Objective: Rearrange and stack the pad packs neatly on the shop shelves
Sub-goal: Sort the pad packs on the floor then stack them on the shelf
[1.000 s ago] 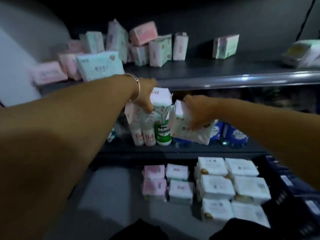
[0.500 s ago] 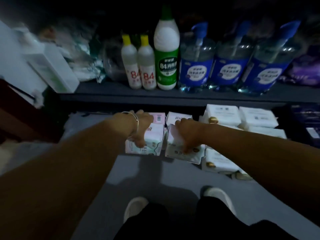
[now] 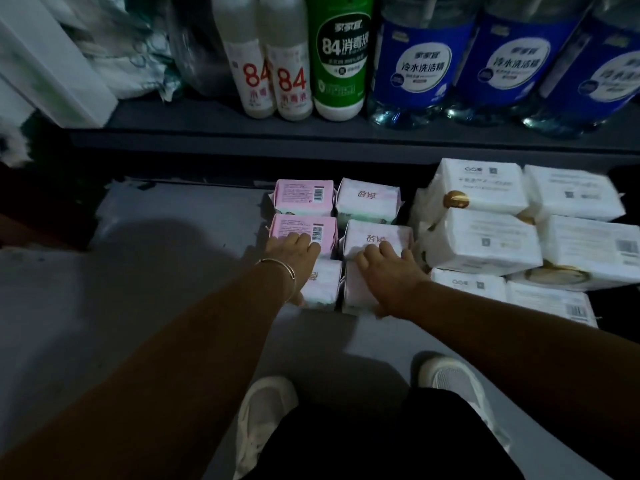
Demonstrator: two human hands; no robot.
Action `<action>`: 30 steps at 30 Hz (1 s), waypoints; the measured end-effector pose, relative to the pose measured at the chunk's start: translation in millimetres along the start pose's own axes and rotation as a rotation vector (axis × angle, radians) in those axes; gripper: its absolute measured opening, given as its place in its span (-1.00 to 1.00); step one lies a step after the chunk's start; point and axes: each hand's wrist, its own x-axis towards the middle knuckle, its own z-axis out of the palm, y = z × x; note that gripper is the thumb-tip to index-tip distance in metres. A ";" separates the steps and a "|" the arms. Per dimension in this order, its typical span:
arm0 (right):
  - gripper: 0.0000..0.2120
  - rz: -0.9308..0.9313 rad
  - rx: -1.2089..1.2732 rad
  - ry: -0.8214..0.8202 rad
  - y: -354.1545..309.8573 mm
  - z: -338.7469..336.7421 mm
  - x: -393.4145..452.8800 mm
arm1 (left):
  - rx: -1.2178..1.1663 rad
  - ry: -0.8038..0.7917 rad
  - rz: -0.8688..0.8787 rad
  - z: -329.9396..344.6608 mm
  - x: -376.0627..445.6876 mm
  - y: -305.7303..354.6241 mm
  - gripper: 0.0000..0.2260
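Two columns of pad packs lie on the grey bottom shelf (image 3: 166, 271). My left hand (image 3: 289, 252), with a bangle at the wrist, lies flat over the front-left pack (image 3: 323, 282); its fingers reach onto the pink pack (image 3: 301, 225) behind. My right hand (image 3: 386, 270) covers the front-right pack (image 3: 351, 292), fingertips touching the white-pink pack (image 3: 379, 235) behind it and thumb at the pack's near edge. Two more packs, a pink pack (image 3: 303, 197) and a white-pink pack (image 3: 367, 200), sit at the back.
Larger white packs (image 3: 485, 244) are stacked tight against the right column. The shelf above carries two white 84 bottles (image 3: 273, 74), a green bottle (image 3: 341, 57) and blue detergent bottles (image 3: 424, 60). My white shoes (image 3: 263, 420) stand below the shelf edge.
Both hands carried a pack each down from in front of the middle shelf and set them at the front of the two columns on the bottom shelf. The view dropped with them.
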 end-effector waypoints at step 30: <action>-0.71 0.481 0.222 0.634 250.9 -317.8 -195.0 | -0.278 0.710 0.351 -476.2 -42.9 -12.6 -0.72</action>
